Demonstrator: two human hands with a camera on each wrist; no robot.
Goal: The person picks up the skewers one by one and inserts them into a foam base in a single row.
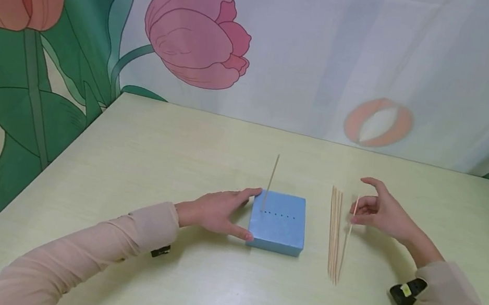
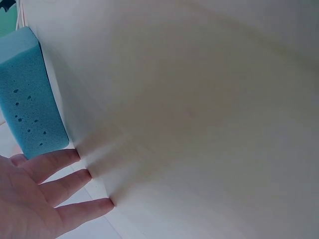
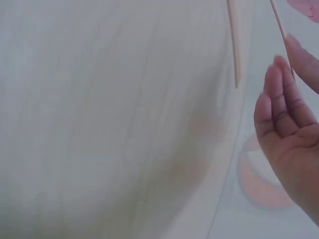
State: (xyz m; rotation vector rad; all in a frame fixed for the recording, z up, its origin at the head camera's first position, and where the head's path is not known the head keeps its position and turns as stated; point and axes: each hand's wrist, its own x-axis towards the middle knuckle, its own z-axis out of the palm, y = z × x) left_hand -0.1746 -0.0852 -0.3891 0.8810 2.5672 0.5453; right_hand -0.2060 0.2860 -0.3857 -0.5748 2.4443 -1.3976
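A blue foam block (image 1: 277,231) lies on the table, with a row of small holes across its top. One thin wooden stick (image 1: 271,180) stands upright, slightly tilted, in the leftmost hole. My left hand (image 1: 218,212) rests against the block's left side, thumb and a finger spread to its near and far corners; the left wrist view shows the other fingers (image 2: 65,189) stretched out beside the foam (image 2: 30,94). Between thumb and fingers my right hand (image 1: 380,212) pinches a wooden stick (image 1: 345,246), just right of the bundle of sticks (image 1: 334,229).
The pale table (image 1: 155,144) spreads around the block and sticks. Behind it hangs a curtain (image 1: 295,65) printed with tulips. A black wrist camera (image 1: 406,292) sits on the right sleeve, and another (image 1: 160,251) shows below the left cuff.
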